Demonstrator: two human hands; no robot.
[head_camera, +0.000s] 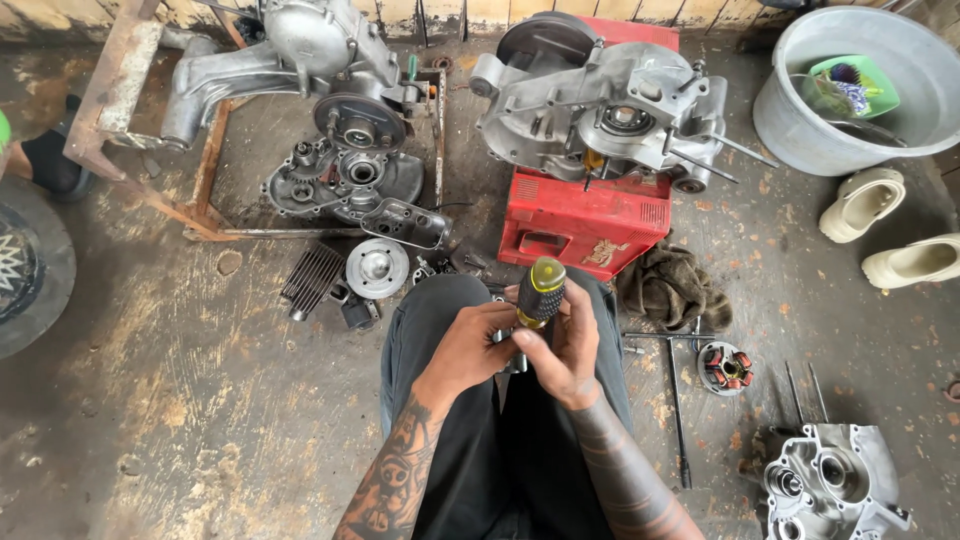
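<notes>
My right hand (567, 352) grips a screwdriver with a yellow and black handle (541, 290), handle upward, over my lap. My left hand (472, 345) holds a small metal part (515, 355) against the screwdriver's tip; the part is mostly hidden by my fingers. Both hands touch each other above my dark trousers (505, 450). An aluminium engine casing (600, 105) rests on a red metal box (585, 220) straight ahead of my knees.
A second engine (300, 55) with gears sits in a rusty frame (130, 110) at upper left. A cylinder head (312, 278) and round cover (377, 268) lie left of my knee. Rag (672, 288), T-wrench (678, 400), stator (724, 367), crankcase half (830, 480), basin (860, 90), pale clogs (885, 230).
</notes>
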